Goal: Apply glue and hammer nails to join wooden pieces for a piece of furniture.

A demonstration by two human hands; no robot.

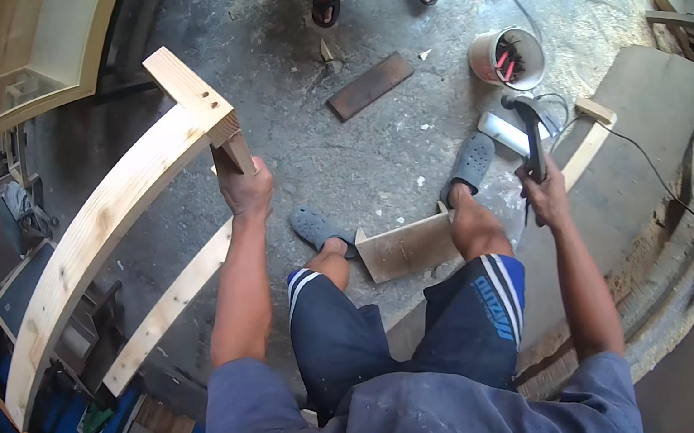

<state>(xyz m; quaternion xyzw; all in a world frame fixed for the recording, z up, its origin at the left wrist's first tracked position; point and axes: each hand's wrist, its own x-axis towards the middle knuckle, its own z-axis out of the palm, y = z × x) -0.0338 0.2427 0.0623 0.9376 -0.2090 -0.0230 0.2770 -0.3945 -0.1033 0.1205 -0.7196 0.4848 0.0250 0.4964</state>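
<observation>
The work in hand looks like nailing up a timber frame, caught between blows. The left hand (247, 187) sits at centre-left of the frame, its grip closed around a short upright wooden leg (235, 154) just below the corner where that leg meets a long pale plank (97, 231); the plank runs from that corner down toward the lower left. A second, thinner batten (169, 306) lies below it, roughly parallel.

The right hand (543, 184), at centre-right, has its grip wrapped tight on the handle of a hammer (527, 131), whose head is up near a white bucket (509, 59) standing on the concrete floor (354, 151). The hammer is well apart from the frame corner, so I judge this a pause for steadying and aiming rather than a strike.

Between the person's sandalled feet a small flat board (407, 248) rests on the floor. Whether a nail is already set in the corner joint cannot be told; the joint is too small here. The next move would call for bringing the hammer across to the corner while the left hand keeps the leg square and clear of the strike.
</observation>
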